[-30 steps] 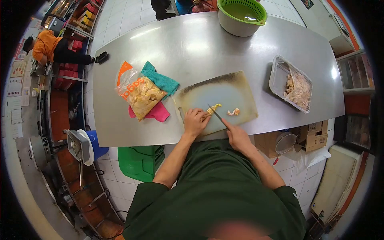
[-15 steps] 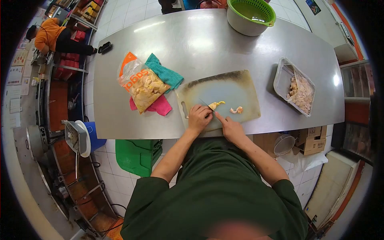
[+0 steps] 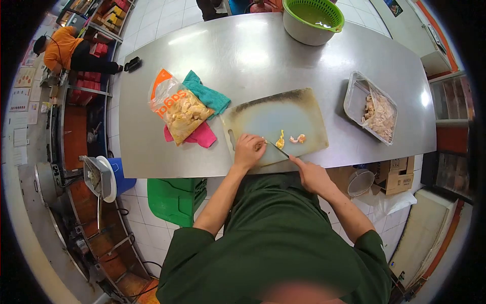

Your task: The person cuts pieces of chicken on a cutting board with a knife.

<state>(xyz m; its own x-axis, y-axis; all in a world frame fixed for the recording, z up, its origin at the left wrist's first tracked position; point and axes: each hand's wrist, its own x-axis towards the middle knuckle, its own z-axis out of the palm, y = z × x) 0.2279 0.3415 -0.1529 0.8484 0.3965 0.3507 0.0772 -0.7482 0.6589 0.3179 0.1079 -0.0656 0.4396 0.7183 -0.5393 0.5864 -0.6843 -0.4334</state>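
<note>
on the cutting board (image 3: 283,114) — left hand (image 3: 248,151) pinching a yellow piece (image 3: 280,140), right hand (image 3: 312,175) gripping the knife (image 3: 279,149) just beside it.

yellow food piece (image 3: 280,140): small, irregular, lying on the board's near half, knife tip touching it
thin dark-bladed knife (image 3: 278,148): angled across the board's near edge

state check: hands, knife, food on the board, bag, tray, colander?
left hand: on cutting board, holding a food piece down
right hand: gripping knife
knife: blade tip on the board
yellow piece: loose, beside blade
pink piece: loose on board
snack bag: lying on cloths, filled
tray: partly filled
colander: upright in bowl
</note>
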